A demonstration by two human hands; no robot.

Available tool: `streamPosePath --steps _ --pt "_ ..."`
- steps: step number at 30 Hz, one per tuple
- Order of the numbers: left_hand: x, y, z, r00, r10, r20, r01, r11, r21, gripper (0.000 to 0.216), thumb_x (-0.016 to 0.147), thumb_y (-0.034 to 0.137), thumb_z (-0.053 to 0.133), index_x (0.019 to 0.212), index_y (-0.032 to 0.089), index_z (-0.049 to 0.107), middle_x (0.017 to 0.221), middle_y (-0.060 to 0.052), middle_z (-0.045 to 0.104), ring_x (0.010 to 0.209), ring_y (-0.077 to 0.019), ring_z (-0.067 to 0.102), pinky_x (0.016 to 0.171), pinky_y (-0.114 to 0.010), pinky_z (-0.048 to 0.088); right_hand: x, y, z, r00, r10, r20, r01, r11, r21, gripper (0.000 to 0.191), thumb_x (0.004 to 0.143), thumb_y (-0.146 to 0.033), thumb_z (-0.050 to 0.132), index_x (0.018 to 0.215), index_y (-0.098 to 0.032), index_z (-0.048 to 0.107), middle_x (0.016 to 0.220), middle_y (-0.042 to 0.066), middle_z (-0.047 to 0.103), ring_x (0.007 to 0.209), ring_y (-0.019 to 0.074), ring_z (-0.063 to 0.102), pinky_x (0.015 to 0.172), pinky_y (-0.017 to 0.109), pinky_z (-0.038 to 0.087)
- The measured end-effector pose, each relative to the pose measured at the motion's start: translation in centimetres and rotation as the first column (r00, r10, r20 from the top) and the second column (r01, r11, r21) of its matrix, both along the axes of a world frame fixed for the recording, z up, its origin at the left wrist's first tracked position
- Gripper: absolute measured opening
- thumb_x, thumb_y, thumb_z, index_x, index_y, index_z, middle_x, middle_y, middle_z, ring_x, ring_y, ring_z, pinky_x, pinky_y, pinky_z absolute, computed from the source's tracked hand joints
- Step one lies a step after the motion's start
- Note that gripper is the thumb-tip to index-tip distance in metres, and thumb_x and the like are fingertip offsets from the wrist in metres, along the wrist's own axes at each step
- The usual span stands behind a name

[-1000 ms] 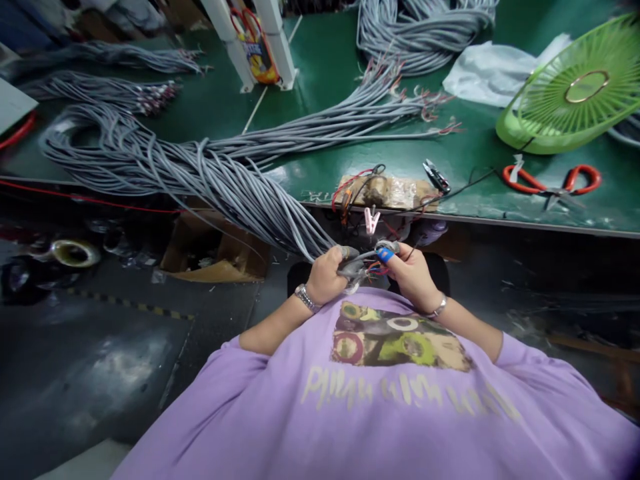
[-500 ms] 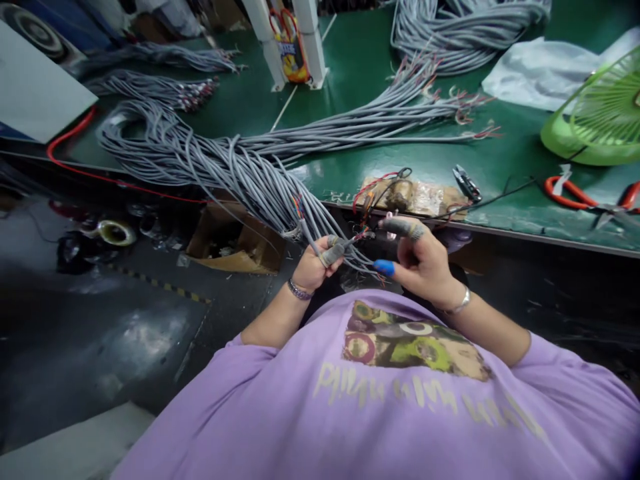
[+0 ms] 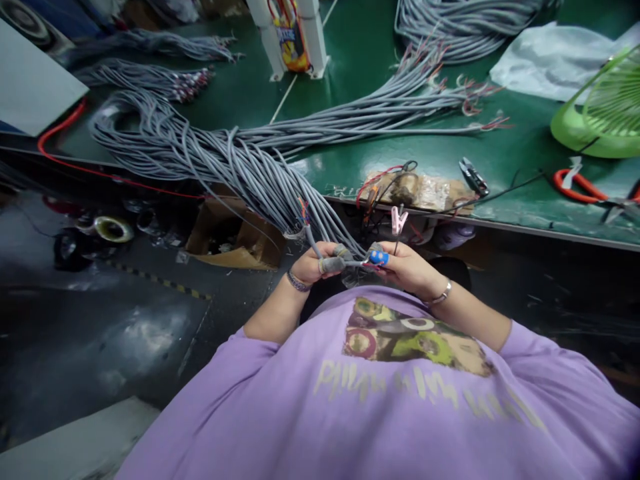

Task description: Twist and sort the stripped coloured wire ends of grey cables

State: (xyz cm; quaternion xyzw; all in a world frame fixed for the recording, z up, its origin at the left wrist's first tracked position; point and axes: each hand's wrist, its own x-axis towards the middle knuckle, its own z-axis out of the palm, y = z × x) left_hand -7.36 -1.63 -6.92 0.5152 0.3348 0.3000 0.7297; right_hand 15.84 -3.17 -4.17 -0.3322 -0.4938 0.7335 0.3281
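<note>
Between the thumb and finger of my left hand (image 3: pixel 317 263) is pinched a grey cable (image 3: pixel 354 264), close to its stripped end. My right hand (image 3: pixel 407 268), with blue tape on the thumb and a grey cover on a finger, closes on the thin coloured wires (image 3: pixel 371 266) at that end. The fingertips partly hide these wires. Just behind my hands hangs a thick bundle of grey cables (image 3: pixel 270 187) over the table edge. Loose coloured wire ends (image 3: pixel 303 212) stick up beside my left hand. A pink clip (image 3: pixel 399 220) stands just beyond my right hand.
On the green table (image 3: pixel 345 163) lie a piece of cardboard (image 3: pixel 440 193) with wires, small cutters (image 3: pixel 473 177) and red-handled pliers (image 3: pixel 580 187). A green fan (image 3: pixel 575 137) stands at the right. Below the table edge sits an open cardboard box (image 3: pixel 235 250).
My right hand, spread apart from the cable before, has moved left and down and closed on the wire ends. My left hand still holds the cable, now slightly lower. The pink clip shows more clearly.
</note>
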Motion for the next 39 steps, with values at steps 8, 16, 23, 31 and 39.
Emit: streamPosePath --steps 8,16,23,31,39 --pt "0.0 -0.2 -0.6 0.999 -0.050 -0.005 0.050 0.992 0.115 0.051 0.065 0.061 0.081 0.073 0.012 0.072 0.054 -0.002 0.060 0.039 -0.0061 0.042 0.038 -0.021 0.031 2.2 -1.3 -2.1 0.928 -0.368 0.065 0.372 0.892 -0.256 0.045 0.074 -0.052 0.078 0.064 -0.022 0.046 0.045 -0.010 0.030 0.039 0.0038 0.017 0.037 0.019 0.012" --pt "1.2 -0.4 -1.0 0.997 0.057 0.050 -0.059 0.997 0.058 0.046 0.071 0.057 0.080 0.080 0.013 0.067 0.060 -0.002 0.065 0.044 -0.0095 0.056 0.041 -0.019 0.041 3.0 -4.1 1.5 0.924 -0.355 0.142 0.203 0.770 0.605 0.022 0.084 -0.036 0.072 0.103 -0.024 0.075 0.099 0.010 0.075 0.085 0.0238 0.069 0.077 0.039 0.058" --pt "1.4 -0.4 -0.4 1.000 -0.022 0.000 0.022 0.992 0.124 0.045 0.073 0.056 0.080 0.080 0.012 0.069 0.051 0.002 0.056 0.038 -0.0043 0.040 0.036 -0.017 0.030 1.0 -1.6 -0.3 0.895 -0.343 0.285 -0.052 0.553 0.831 0.025 0.088 -0.021 0.058 0.108 -0.022 0.072 0.106 0.010 0.072 0.089 0.0202 0.067 0.077 0.032 0.054" --pt "2.0 0.5 0.4 0.970 -0.218 -0.110 0.239 0.934 0.265 0.048 0.075 0.059 0.078 0.085 0.011 0.076 0.080 -0.009 0.075 0.073 -0.0172 0.069 0.070 -0.026 0.057 1.6 -1.1 -0.7 0.990 0.052 0.133 -0.062 0.995 0.073 0.041 0.083 -0.053 0.068 0.069 -0.017 0.058 0.057 -0.004 0.047 0.051 0.0071 0.034 0.048 0.023 0.029" --pt "2.4 0.7 1.1 0.940 -0.284 -0.189 0.328 0.905 0.272 0.038 0.074 0.050 0.081 0.082 0.012 0.077 0.078 -0.008 0.075 0.071 -0.0166 0.069 0.068 -0.025 0.057 1.7 -0.5 -2.5 0.898 -0.344 0.273 0.386 0.915 -0.116 0.046 0.068 -0.046 0.078 0.053 -0.021 0.042 0.043 -0.009 0.033 0.040 0.0031 0.023 0.039 0.020 0.013"
